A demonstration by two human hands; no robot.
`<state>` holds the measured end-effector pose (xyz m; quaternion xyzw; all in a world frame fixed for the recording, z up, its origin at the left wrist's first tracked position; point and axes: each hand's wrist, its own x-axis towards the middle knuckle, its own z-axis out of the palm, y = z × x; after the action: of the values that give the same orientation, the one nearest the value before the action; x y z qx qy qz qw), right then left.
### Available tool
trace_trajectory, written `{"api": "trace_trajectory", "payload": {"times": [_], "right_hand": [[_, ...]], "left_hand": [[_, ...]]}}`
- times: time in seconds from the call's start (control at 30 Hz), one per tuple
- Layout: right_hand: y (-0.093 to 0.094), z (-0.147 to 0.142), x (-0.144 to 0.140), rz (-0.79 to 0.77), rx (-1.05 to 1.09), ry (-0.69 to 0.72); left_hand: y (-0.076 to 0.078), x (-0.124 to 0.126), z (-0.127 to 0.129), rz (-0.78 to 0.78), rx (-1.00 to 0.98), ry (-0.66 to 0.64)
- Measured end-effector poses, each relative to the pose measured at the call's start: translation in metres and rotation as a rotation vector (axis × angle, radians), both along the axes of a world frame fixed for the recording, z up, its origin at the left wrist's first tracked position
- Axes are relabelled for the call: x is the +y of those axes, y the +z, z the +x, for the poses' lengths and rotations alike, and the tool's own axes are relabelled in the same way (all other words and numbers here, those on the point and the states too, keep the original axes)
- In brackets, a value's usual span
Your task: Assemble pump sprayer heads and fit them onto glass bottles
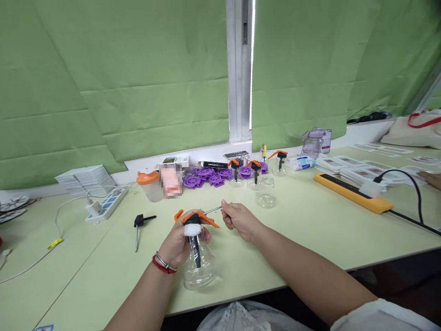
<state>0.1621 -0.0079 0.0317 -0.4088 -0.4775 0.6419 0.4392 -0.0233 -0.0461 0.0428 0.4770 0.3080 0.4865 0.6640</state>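
Bottle [199, 269] upright near the desk [292, 230] front edge, neck clenched in my left hand [179, 243] just under the orange pump head [195, 218]. Right hand [239, 219] pinches a thin metal rod [212, 211] whose tip meets the head. I judge a firm left grip and a level rod, kept in line with the head, will serve best.

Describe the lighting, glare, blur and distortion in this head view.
Head view: soft, even daylight through the green blinds, with a bright overexposed strip at the window frame; only faint shadows on the table. Straight edges bow toward the corners, a wide-angle effect. One patch beside the orange-lidded cup is pixelated. The left hand, right hand and clear bottle look sharp.
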Motion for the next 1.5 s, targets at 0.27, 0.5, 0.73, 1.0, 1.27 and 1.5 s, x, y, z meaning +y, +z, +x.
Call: {"api": "trace_trajectory", "payload": {"times": [0.27,0.5,0.73,1.0,1.27,1.5], "right_hand": [[-0.024,0.004,0.01,0.02,-0.001,0.016],[-0.028,0.014,0.024,0.08,-0.175,0.031],[-0.039,0.02,0.035,0.083,-0.123,0.0],[-0.039,0.024,0.039,-0.03,-0.179,0.003],[-0.039,0.024,0.039,-0.044,-0.219,0.039],[-0.039,0.025,0.041,0.194,-0.036,0.016]], "left_hand": [[-0.023,0.009,-0.004,-0.294,-0.075,0.024],[-0.038,0.024,-0.012,-0.427,-0.024,-0.002],[-0.04,0.03,-0.006,-0.445,-0.022,-0.004],[-0.038,0.031,-0.001,-0.333,-0.014,0.018],[-0.033,0.03,-0.002,-0.252,-0.011,0.016],[-0.04,0.034,-0.006,-0.238,-0.028,0.026]]}}
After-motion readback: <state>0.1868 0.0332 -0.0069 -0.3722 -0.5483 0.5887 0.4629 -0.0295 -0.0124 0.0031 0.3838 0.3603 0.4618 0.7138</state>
